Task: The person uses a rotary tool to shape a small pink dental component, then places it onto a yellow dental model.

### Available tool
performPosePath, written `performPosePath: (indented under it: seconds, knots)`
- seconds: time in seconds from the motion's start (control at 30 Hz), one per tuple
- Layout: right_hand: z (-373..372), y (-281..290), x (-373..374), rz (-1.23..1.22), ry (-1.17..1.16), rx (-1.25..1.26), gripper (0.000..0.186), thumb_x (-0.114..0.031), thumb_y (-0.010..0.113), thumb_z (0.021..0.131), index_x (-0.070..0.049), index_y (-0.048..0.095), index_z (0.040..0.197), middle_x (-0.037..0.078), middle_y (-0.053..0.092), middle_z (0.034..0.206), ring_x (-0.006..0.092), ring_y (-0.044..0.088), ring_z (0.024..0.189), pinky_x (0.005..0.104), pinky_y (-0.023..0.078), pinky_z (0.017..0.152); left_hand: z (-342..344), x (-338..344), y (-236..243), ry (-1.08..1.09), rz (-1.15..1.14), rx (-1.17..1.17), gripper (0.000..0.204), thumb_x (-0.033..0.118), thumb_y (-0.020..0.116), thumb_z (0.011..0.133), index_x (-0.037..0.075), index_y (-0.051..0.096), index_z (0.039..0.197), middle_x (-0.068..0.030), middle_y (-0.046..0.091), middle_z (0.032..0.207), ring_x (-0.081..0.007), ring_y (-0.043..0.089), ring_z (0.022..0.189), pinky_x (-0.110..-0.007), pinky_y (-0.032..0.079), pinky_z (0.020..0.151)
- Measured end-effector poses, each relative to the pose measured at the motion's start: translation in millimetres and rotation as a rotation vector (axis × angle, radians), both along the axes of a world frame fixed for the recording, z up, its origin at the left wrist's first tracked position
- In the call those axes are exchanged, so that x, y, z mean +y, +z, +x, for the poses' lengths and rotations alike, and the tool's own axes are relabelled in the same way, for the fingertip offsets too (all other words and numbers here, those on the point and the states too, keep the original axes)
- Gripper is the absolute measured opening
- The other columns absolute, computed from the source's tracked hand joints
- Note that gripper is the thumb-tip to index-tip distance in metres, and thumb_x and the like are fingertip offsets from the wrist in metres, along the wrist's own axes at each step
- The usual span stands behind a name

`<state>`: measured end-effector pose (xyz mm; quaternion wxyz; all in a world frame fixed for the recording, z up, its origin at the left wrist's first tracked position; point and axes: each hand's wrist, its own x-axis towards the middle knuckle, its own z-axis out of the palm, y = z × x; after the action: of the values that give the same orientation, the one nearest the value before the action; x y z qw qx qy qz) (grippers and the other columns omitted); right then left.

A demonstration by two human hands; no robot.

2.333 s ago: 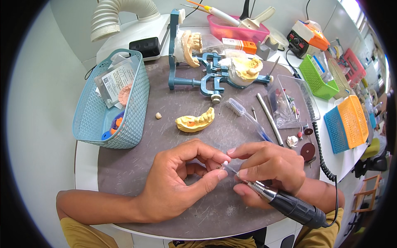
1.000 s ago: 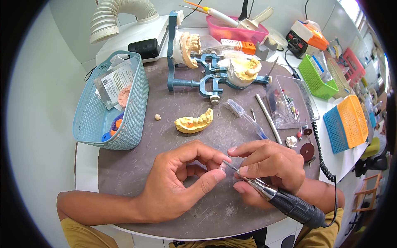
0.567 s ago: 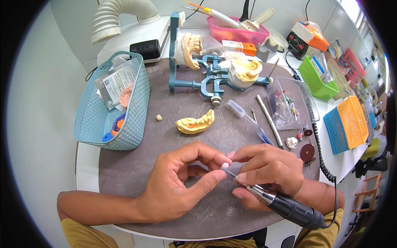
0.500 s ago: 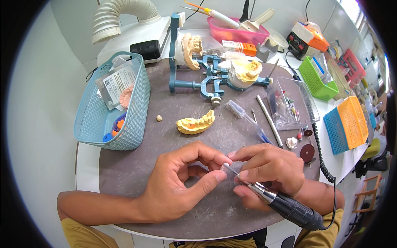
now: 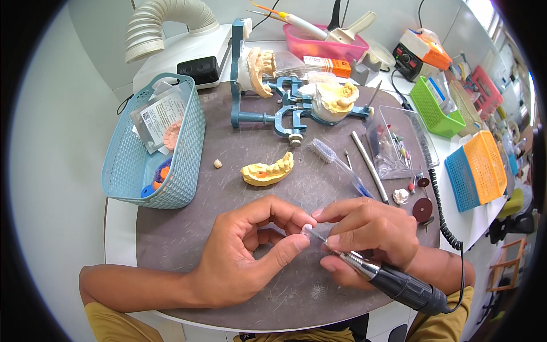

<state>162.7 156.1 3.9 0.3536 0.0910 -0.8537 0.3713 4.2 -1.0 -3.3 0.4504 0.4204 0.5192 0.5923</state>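
Note:
My left hand [image 5: 250,251] pinches a small whitish tooth-like piece [image 5: 306,229] between thumb and index finger. My right hand [image 5: 370,236] is wrapped round a black and silver rotary handpiece [image 5: 399,282] in a pen-like grip. Its thin bur [image 5: 318,234] meets the small piece, and my fingertips nearly touch there. Beyond my hands lies a yellow partial dental cast [image 5: 268,170] with several teeth and an orange patch. To its left rests a small cream-coloured tooth crown [image 5: 217,163].
A blue articulator [image 5: 293,108] holding dental casts stands at the back. At left is a light-blue basket [image 5: 196,142]. A toothbrush [image 5: 342,165], a white stick [image 5: 370,167], a clear box of burs [image 5: 399,165] and a dark-red disc [image 5: 422,210] lie right. The handpiece's coiled cord [image 5: 441,211] runs along the right edge.
The view has shifted very slightly. Both hands keep nearly the same pose, with the bur still against the small piece.

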Motion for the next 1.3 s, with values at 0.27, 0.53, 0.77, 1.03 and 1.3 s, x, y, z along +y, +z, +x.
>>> performPosePath:
  seconds: [0.27,0.53,0.77,1.03,1.3]
  knots:
    - [-0.1,-1.9,-0.2,-0.016,-0.014,0.013,0.028,0.002,0.085,0.069,0.0,0.066,0.088,0.013,0.07,0.081,0.0319,0.075,0.083,0.0392,0.063,0.075,0.2,-0.3,0.8,0.006,-0.005,0.0,0.02,0.005,0.069,0.095,-0.001,0.061,0.113,-0.0073,0.06,0.107,-0.0112,0.06,0.099,-0.025,0.06,0.079]
    - [0.2,-0.9,-0.5,-0.01,-0.02,-0.002,0.028,0.002,0.085,0.069,0.0,0.066,0.089,0.012,0.07,0.08,0.0319,0.075,0.083,0.0392,0.063,0.075,-0.1,-0.9,0.4,0.006,-0.026,-0.009,0.02,0.006,0.068,0.095,-0.001,0.061,0.113,-0.0065,0.06,0.107,-0.0104,0.061,0.099,-0.025,0.06,0.08]
    - [-0.5,-1.0,0.3,-0.011,-0.017,0.006,0.028,0.001,0.085,0.069,0.0,0.066,0.089,0.012,0.07,0.081,0.032,0.075,0.083,0.0386,0.063,0.076,-1.1,-1.0,1.1,-0.006,-0.033,-0.008,0.021,0.006,0.068,0.096,-0.001,0.06,0.114,-0.0066,0.06,0.108,-0.0108,0.061,0.102,-0.025,0.06,0.08]
    - [-0.2,-0.6,-0.2,0.008,-0.024,0.008,0.027,0.001,0.085,0.069,-0.001,0.066,0.088,0.012,0.07,0.08,0.0326,0.075,0.084,0.0379,0.063,0.074,-0.9,-0.7,1.1,-0.003,-0.03,-0.003,0.02,0.006,0.068,0.096,-0.001,0.06,0.113,-0.008,0.061,0.11,-0.0114,0.062,0.102,-0.025,0.06,0.08]
    - [-0.3,-3.4,4.1,0.066,-0.002,0.013,0.031,-0.003,0.085,0.071,-0.002,0.063,0.094,0.011,0.069,0.079,0.0353,0.076,0.087,0.0367,0.062,0.068,-0.8,-0.5,1.2,0.005,-0.03,-0.003,0.021,0.006,0.068,0.096,-0.001,0.06,0.114,-0.0077,0.061,0.11,-0.0113,0.064,0.099,-0.025,0.06,0.08]
